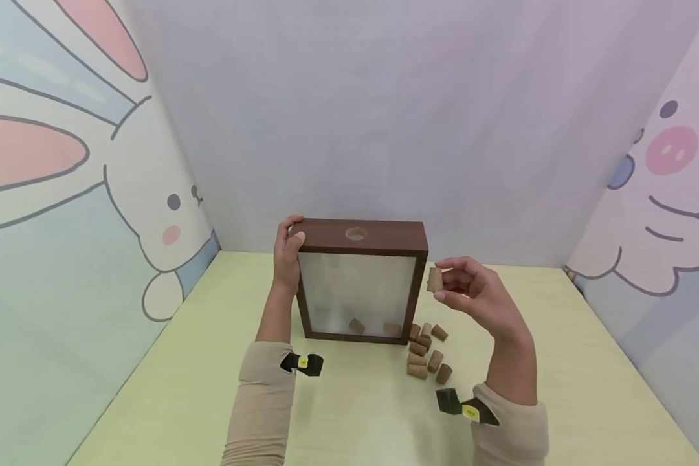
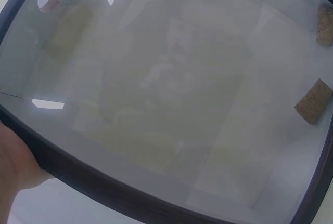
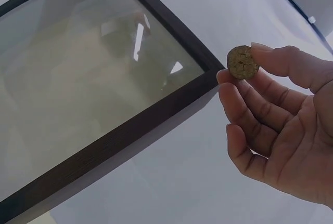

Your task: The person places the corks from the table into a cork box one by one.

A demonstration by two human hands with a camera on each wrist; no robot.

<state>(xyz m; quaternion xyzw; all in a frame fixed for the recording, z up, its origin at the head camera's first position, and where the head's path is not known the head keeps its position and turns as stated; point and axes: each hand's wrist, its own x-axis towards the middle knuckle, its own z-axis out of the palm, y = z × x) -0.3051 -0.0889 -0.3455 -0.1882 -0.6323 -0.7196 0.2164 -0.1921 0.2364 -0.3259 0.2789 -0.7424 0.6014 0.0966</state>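
Observation:
A dark brown shadow box [image 1: 361,234] with a clear front stands upright on the table, a round hole in its top. Two corks lie inside at the bottom; one cork [image 2: 315,102] shows through the pane in the left wrist view. My left hand [image 1: 288,255] grips the box's upper left corner, thumb on the near side. Just right of the box's upper right side, my right hand [image 1: 477,294] pinches a cork [image 1: 435,279] between thumb and fingertips. In the right wrist view the round end of that held cork [image 3: 242,62] faces the camera, close to the frame's corner.
Several loose corks [image 1: 417,371] lie in a cluster on the pale yellow table [image 1: 349,395], by the box's lower right corner. A plain curtain [image 1: 384,116] hangs behind, and cartoon-printed panels [image 1: 151,162] stand at both sides.

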